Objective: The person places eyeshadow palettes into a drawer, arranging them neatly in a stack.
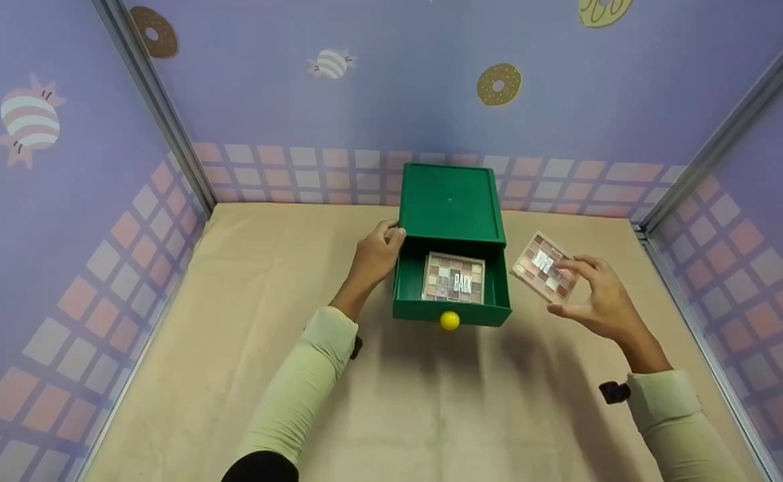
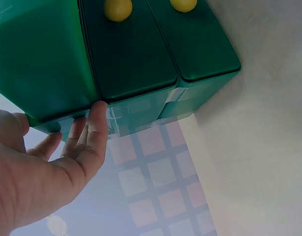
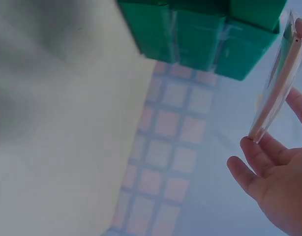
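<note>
A green drawer cabinet (image 1: 451,201) stands against the back wall, its top drawer (image 1: 408,294) pulled out by a yellow-knobbed front. Inside that drawer lies an eyeshadow palette (image 1: 455,278) with several colour squares. My left hand (image 1: 378,254) rests its fingers against the cabinet's left side; the left wrist view shows the fingertips (image 2: 98,110) touching the green wall. To the right of the drawer, my right hand (image 1: 599,294) holds a second eyeshadow palette (image 1: 544,268) by its edges, raised and tilted. In the right wrist view this palette (image 3: 279,83) appears edge-on between thumb and fingers.
Two lower drawers with yellow knobs (image 2: 118,9) show closed in the left wrist view. A beige cloth (image 1: 264,268) covers the table. Patterned purple walls (image 1: 398,87) enclose the back and both sides, with metal posts (image 1: 163,100) at the corners.
</note>
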A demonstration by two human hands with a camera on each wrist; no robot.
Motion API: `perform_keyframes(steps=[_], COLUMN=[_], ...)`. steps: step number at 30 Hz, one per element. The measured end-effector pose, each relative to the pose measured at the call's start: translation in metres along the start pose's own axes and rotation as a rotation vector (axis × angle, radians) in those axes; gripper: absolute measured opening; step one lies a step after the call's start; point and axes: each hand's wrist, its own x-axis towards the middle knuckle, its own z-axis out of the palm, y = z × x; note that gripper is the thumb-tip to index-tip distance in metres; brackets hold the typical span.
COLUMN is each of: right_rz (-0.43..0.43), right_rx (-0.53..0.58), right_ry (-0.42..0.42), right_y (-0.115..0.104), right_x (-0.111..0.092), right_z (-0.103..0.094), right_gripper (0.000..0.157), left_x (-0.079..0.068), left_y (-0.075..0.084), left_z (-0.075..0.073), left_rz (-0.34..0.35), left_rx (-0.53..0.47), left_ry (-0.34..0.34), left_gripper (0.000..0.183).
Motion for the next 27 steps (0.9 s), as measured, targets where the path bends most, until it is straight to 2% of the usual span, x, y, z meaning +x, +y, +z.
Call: perform_keyframes(steps=[10,16,23,27], right_rz=[-0.090,-0.153,-0.173,-0.181], right_rx=[0.030,0.008,-0.034,-0.060], right_ry=[-0.067,-0.168,-0.320,-0.360], right_y=[-0.048,-0.073,-0.095,-0.102], right_x=[0.029,0.042,0.053,0.059], right_z=[0.004,0.012,0.021,0.025], right_gripper=[0.073,0.072,0.070,0.069], left_x=[0.002,0.001,0.000,0.001], left_y=[-0.001,-0.001,-0.001,0.000], left_z=[0.000,0.000,0.001,0.002], left_rz=[-0.003,-0.007,-0.017,-0.020], left_rx=[0.013,0.005,-0.005,0.000], left_ry=[0.008,0.007,0.010,0.011], left_gripper=[0.051,0.051,0.050,0.050])
